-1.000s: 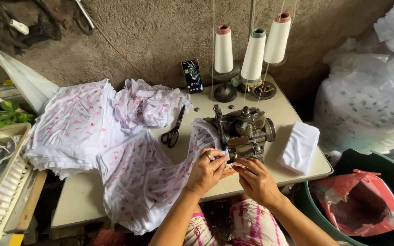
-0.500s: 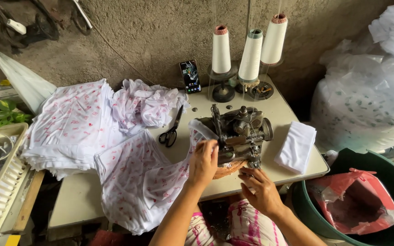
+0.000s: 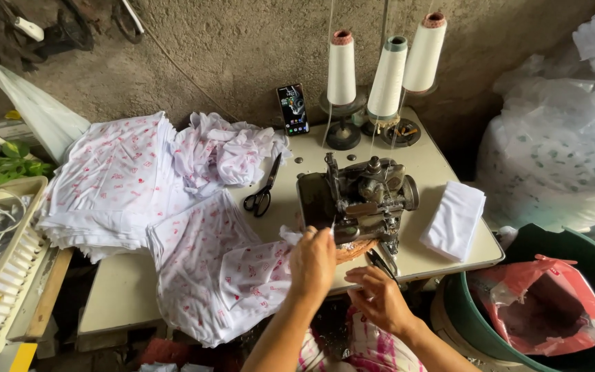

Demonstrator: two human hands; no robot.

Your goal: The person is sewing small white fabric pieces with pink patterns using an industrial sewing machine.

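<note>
A dark sewing machine [image 3: 363,195] stands on a cream table [image 3: 118,300]. A white cloth with a pink print [image 3: 218,272] lies in front of it and hangs over the table's front edge. My left hand [image 3: 313,264] rests on the cloth's edge right by the machine's front, fingers closed on the fabric. My right hand [image 3: 378,297] is lower, below the machine at the table's front edge, its fingers curled; what it touches is hidden. Black scissors [image 3: 263,189] lie left of the machine.
A stack of printed cloth [image 3: 108,182] and a crumpled piece [image 3: 228,148] lie at the left. Three thread cones [image 3: 383,69] and a phone [image 3: 293,109] stand at the back. Folded white cloth [image 3: 454,219] lies right. A green tub [image 3: 587,262] holds a red bag [image 3: 538,306]. A tray [image 3: 8,262] sits far left.
My left hand has stayed on the cloth at the machine. My right hand has dropped from the machine's front to below the table edge.
</note>
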